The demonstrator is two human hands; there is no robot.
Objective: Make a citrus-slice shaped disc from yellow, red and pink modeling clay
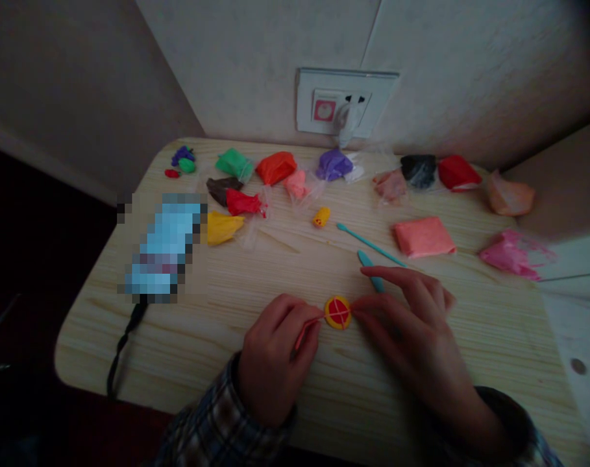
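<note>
A small round clay disc (338, 312) lies on the wooden table, red in the middle with a yellow rim and thin pale pink strands crossed over it. At its left edge, my left hand (282, 347) is closed in a pinch on a thin pink clay strand (306, 329) that reaches toward the disc. My right hand (416, 337) touches the opposite edge with its lower fingertips pressed together, while one finger stretches out above them. Just beyond that finger is a teal clay knife (371, 269), partly hidden by the hand. A thin teal modelling tool (370, 244) lies behind it.
Bagged clay lumps line the back, among them green (233, 163), orange (276, 168) and purple (334, 165). A salmon clay block (424, 237) and a pink bag (511, 253) sit right. A pixelated device (165, 246) with a black cord (122, 347) lies left. A yellow clay roll (321, 217) stands mid-table.
</note>
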